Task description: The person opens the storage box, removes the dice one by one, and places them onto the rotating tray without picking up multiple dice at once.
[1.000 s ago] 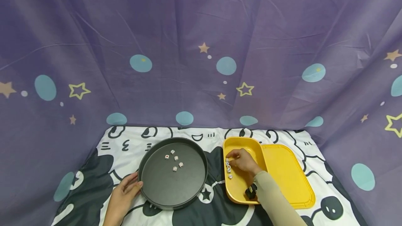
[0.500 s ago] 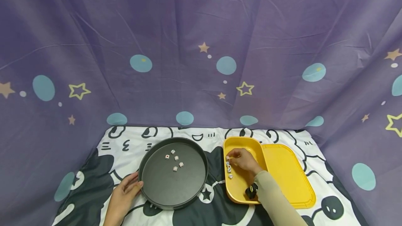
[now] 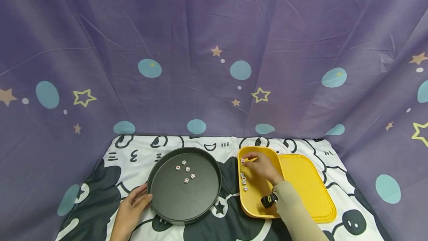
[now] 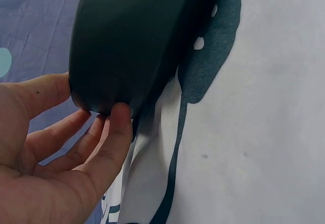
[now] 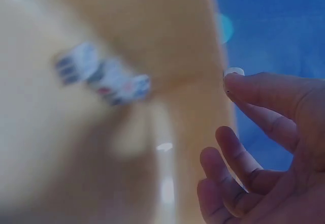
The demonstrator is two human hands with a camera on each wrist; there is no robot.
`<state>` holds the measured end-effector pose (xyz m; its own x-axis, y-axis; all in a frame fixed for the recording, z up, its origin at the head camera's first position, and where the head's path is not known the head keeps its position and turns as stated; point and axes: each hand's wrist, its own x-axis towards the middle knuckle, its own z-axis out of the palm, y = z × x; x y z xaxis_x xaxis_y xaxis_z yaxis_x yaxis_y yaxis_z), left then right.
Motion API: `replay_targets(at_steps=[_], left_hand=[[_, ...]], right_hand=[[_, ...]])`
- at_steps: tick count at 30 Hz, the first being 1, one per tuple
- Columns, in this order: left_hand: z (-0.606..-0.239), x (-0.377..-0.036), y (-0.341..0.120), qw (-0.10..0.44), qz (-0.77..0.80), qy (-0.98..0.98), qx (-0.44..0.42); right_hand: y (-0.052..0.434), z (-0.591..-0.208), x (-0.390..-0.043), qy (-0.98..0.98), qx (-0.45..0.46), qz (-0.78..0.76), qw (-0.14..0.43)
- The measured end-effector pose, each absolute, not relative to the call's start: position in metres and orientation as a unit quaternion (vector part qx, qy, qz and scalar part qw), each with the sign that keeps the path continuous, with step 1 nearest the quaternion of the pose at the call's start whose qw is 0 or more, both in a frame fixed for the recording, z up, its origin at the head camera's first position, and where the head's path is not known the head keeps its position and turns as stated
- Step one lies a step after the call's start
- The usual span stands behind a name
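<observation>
My left hand [image 3: 132,206] holds the near-left side of a round dark pan [image 3: 180,209]. In the left wrist view, the fingers [image 4: 121,109] touch the dark wall around its edge. Several white dice [image 3: 188,169] lie spread over the pan's far half. At the far left of a yellow box [image 3: 245,203], my right hand [image 3: 264,166] pinches a white die [image 5: 234,71] between thumb and fingertip, the other fingers loosely curled. Beneath it, more dice [image 3: 243,180] sit in a row along the box's left wall; they look blurred in the right wrist view.
A flat yellow lid [image 3: 307,189] lies against the box's right side. Under everything is a black-and-white patterned cloth [image 3: 227,230]. A purple curtain [image 3: 197,84] with stars and dots stands behind and at both sides.
My right hand has moved away from the row toward the box's far end, taking the top die with it. The left hand and the pan stay in place.
</observation>
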<state>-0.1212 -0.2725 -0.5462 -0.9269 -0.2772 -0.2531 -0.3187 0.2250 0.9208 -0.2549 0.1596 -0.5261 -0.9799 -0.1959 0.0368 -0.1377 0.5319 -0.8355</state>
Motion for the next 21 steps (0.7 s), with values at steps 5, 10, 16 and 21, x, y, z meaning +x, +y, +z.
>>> replay_targets(at_steps=[5,10,16,21], left_hand=[[-0.547,-0.122,-0.272,0.018,0.593,0.782,-0.189],[-0.548,-0.122,-0.273,0.018,0.594,0.781,-0.191],[-0.548,-0.121,-0.273,0.016,0.597,0.779,-0.191],[-0.548,-0.121,-0.272,0.015,0.593,0.783,-0.19]], right_hand=[[0.151,-0.504,-0.257,0.86,-0.136,-0.491,0.03],[0.133,-0.483,-0.256,0.857,-0.168,-0.487,0.023],[0.107,-0.471,-0.259,0.859,-0.212,-0.466,0.004],[0.081,-0.465,-0.259,0.859,-0.233,-0.455,0.002]])
